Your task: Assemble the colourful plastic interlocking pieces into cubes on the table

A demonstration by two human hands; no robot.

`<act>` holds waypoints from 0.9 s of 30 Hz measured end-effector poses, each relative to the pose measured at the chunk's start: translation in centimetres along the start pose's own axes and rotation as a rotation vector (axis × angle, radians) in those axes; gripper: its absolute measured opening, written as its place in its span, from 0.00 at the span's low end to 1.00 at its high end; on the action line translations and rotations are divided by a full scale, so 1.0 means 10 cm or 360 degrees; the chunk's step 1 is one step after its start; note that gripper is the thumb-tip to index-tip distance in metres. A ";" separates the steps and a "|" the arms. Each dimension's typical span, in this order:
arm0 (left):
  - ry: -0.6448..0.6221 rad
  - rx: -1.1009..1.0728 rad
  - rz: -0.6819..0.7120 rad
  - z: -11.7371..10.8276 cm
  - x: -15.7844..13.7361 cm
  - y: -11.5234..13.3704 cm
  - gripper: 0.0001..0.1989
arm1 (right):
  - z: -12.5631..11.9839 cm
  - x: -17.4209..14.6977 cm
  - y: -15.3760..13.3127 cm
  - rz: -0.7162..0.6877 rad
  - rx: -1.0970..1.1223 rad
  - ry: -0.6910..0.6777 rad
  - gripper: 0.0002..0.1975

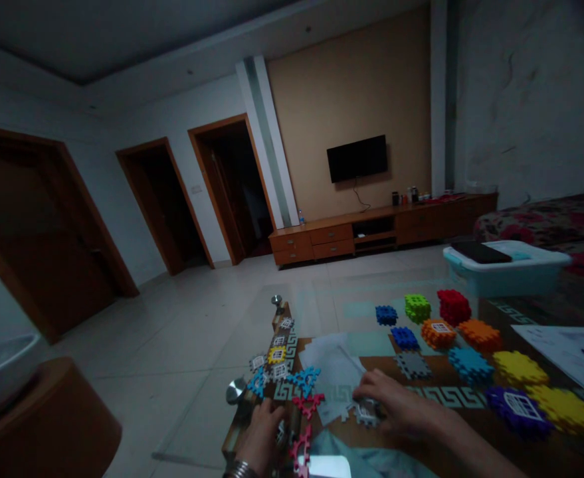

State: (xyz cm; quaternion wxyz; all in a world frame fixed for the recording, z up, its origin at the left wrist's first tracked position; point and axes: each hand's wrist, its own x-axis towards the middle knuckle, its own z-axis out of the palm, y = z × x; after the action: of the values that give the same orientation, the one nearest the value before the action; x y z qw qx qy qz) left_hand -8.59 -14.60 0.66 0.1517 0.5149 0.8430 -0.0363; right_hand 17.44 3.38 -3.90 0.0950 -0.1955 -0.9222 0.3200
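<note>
**Hands among foam puzzle pieces at a glass table**

At the bottom centre of the frame, the right hand (396,405) lies palm down on the glass table (321,312), its fingers curled over a small grey piece (366,413). Only the toothed edge of that piece peeks out beside the fingertips, so its full shape and the way it points cannot be made out; whether the fingers pinch it or merely rest on it cannot be told either. The forearm runs off the lower right corner.

Lower and further left, the left hand (262,431) is cut by the bottom edge, a bracelet (239,470) at the wrist. Its fingers bend over the table's near corner beside a round metal knob (235,390); what it grips, if anything, is hidden in the dim light.

Between the hands a strip of linked pieces (279,362), blue, yellow, white and red, runs with its long axis from the bottom centre up toward the middle of the frame, following the table's left edge. The red pieces (301,451) at its lower end are partly cut off.

In the lower right of the frame, loose pieces lie in a spread: a flat grey piece (412,365), blue, orange and yellow ones, and a purple piece (515,405) with a white window. Above them stand a green cube (417,307) and a red cube (454,305). A pale lidded box (505,269) sits at the right, a dark flat thing on its lid too dim to identify. A sheet of paper (331,372) lies under the right hand's fingertips.
</note>
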 end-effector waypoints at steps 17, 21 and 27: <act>0.0223 -0.0133 -0.0181 0.00 0.07 0.24 0.20 | 0.15 0.14 -0.16 0.0037 0.0362 0.0226 0.34; 0.0424 -0.0218 -0.0121 0.01 0.07 0.22 0.22 | 0.17 0.10 -0.13 0.0007 0.0307 0.0165 0.34; 0.0478 -0.0614 0.0650 0.10 0.13 0.56 0.32 | 0.09 0.06 -0.09 0.0169 0.0297 0.0131 0.38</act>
State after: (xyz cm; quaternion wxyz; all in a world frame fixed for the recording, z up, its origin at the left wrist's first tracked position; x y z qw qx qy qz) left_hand -3.96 -11.08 -0.13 0.1246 0.6348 0.7264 0.2320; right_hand 16.38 2.50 -4.00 0.1335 -0.2473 -0.8721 0.4007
